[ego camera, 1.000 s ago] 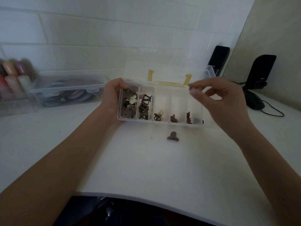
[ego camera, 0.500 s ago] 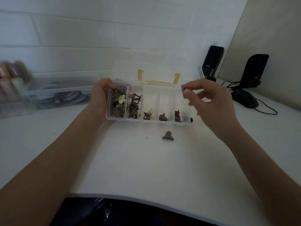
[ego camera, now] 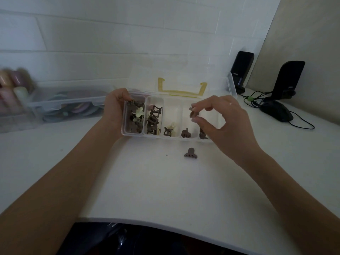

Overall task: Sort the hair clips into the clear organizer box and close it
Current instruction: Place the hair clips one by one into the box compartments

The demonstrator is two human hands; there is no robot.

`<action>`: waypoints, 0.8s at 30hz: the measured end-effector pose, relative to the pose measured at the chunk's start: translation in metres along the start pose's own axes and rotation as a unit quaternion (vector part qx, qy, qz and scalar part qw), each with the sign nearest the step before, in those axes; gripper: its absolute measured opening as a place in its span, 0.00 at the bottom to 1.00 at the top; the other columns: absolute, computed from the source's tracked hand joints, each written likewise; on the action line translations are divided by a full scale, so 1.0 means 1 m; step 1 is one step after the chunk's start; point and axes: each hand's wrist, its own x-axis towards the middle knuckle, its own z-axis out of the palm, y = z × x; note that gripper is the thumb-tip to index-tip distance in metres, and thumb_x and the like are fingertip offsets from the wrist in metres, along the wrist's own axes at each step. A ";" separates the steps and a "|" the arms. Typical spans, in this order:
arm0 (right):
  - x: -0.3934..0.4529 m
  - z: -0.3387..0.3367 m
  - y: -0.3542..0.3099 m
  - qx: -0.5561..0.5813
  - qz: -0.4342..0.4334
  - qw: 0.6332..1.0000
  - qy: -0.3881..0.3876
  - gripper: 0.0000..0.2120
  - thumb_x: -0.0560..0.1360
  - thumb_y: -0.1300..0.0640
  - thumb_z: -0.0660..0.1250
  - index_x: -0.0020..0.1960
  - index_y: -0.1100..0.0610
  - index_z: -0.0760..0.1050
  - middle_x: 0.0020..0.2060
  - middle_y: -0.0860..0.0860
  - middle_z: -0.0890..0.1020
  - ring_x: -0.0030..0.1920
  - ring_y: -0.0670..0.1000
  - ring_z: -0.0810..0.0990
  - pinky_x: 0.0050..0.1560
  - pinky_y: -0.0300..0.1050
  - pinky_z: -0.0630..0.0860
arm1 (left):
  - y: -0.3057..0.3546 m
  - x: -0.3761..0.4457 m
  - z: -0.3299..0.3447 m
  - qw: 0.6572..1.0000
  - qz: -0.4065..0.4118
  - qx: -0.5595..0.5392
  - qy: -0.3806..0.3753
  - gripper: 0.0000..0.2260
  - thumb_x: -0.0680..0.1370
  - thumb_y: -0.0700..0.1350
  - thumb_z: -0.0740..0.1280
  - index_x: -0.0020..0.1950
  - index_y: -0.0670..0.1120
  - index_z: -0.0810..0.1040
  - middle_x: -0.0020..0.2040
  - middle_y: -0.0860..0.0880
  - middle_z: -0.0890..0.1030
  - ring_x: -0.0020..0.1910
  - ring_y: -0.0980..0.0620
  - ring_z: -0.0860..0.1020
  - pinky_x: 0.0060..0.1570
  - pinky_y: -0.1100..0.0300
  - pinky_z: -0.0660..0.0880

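Note:
The clear organizer box (ego camera: 172, 138) lies on the white table with its lid (ego camera: 179, 80) tipped back, a yellow latch on it. Its several compartments hold brown and pale hair clips, most of them in the two left ones. My left hand (ego camera: 115, 107) grips the box's left end. My right hand (ego camera: 223, 120) hovers over the box's right half, pinching a small brown hair clip (ego camera: 193, 112) between thumb and fingers. Another brown claw clip (ego camera: 191, 153) lies on the table just in front of the box.
A clear lidded bin (ego camera: 68, 102) with coloured items stands at the back left, blurred bottles (ego camera: 12, 85) beside it. Two black speakers (ego camera: 241, 70) (ego camera: 288, 80) and a black mouse (ego camera: 276, 112) with its cable are at the back right. The table's front edge curves near me.
My right hand has moved left and down over the box's right compartments, and a small brown clip now shows between its fingers. My left hand keeps hold of the box.

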 end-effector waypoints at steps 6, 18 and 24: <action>-0.005 0.008 0.009 -0.137 -0.049 0.986 -0.083 0.11 0.73 0.43 0.61 0.45 0.45 0.80 0.55 0.41 0.79 0.56 0.46 0.70 0.58 0.42 0.57 | -0.001 -0.002 0.005 1.000 0.011 -0.008 0.011 0.11 0.57 0.44 0.58 0.34 0.43 0.77 0.33 0.46 0.79 0.33 0.45 0.77 0.40 0.58 0.75; -0.002 -0.006 -0.003 -0.104 0.017 0.958 -0.267 0.07 0.69 0.41 0.66 0.40 0.42 0.78 0.21 0.40 0.73 0.29 0.39 0.73 0.30 0.35 0.61 | -0.002 -0.001 0.006 0.999 0.013 -0.017 0.050 0.11 0.58 0.44 0.58 0.33 0.43 0.77 0.33 0.46 0.78 0.33 0.46 0.77 0.41 0.58 0.74; -0.002 -0.007 0.000 -0.148 0.030 0.937 -0.314 0.08 0.72 0.43 0.66 0.47 0.43 0.80 0.25 0.40 0.71 0.28 0.40 0.69 0.31 0.34 0.63 | -0.002 -0.002 0.007 0.998 0.014 -0.006 0.059 0.11 0.58 0.45 0.58 0.33 0.43 0.77 0.33 0.46 0.78 0.33 0.46 0.77 0.41 0.57 0.74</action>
